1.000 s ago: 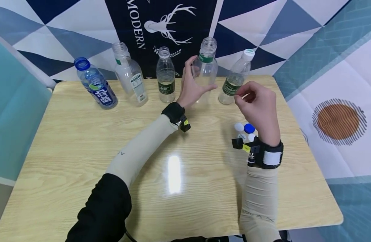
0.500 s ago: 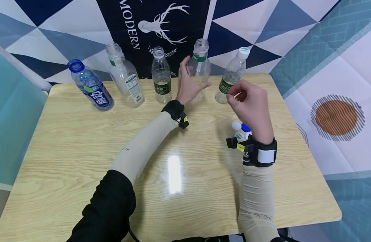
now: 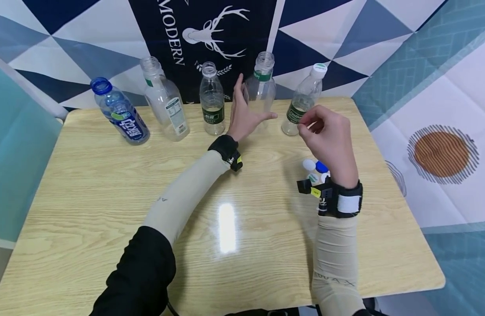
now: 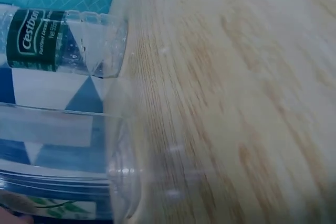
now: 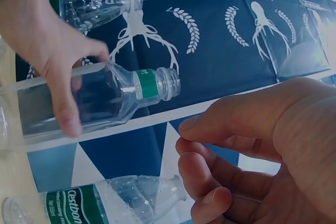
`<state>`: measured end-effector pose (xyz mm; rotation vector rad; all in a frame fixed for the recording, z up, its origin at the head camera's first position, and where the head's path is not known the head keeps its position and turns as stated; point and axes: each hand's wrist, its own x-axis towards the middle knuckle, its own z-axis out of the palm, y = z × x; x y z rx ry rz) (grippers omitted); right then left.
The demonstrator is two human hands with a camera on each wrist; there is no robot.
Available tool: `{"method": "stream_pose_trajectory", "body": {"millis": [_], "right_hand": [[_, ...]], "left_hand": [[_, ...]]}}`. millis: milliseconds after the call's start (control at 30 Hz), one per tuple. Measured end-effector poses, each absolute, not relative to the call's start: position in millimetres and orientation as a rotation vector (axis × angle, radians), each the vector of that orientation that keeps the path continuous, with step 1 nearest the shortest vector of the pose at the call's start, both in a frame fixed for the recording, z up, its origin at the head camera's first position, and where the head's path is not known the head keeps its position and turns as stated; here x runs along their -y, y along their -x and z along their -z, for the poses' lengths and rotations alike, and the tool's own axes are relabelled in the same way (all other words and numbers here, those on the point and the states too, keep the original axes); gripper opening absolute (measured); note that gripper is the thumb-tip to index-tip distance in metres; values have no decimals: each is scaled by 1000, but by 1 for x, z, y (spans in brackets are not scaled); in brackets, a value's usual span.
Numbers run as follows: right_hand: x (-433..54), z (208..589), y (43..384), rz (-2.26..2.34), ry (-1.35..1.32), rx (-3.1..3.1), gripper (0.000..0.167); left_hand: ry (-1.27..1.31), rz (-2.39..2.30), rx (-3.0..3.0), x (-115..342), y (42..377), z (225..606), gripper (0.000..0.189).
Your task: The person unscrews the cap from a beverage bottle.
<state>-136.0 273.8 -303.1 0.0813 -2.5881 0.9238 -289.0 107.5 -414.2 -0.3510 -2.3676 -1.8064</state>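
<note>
My left hand point(image 3: 245, 115) is at a large clear bottle point(image 3: 262, 90) with a green neck band and no cap. Its fingers stand fairly straight along the bottle's left side, and the thumb stretches across the front. In the right wrist view that bottle point(image 5: 89, 98) shows between thumb and fingers. My right hand point(image 3: 327, 138) hovers with loosely bent fingers, thumb tip close to the index finger point(image 5: 197, 148), nothing held. Beside it stands a small bottle point(image 3: 301, 105) with a green label and white cap. Below the right hand lie loose caps, including a white cap point(image 3: 309, 164) and a blue cap point(image 3: 321, 167).
Left of the left hand stand a small green-labelled bottle point(image 3: 212, 103), a large clear bottle point(image 3: 167, 105) and a blue-tinted bottle point(image 3: 121, 114), all uncapped. The wooden table point(image 3: 108, 197) ends at a patterned cloth point(image 3: 96, 39) behind the bottles.
My left hand's fingers have straightened and eased slightly left at the large bottle. The right hand keeps nearly the same pose. The head view has shifted a little.
</note>
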Motion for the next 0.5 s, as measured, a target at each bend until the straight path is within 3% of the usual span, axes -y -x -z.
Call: {"method": "stream_pose_trajectory", "body": {"millis": [233, 500], "right_hand": [[-264, 309, 139, -901, -127, 2597, 7], [-235, 319, 142, -931, -399, 2680, 6]], "left_hand": [[506, 1658, 2214, -82, 234, 411, 127], [796, 1591, 2070, -11, 185, 413, 42]]}}
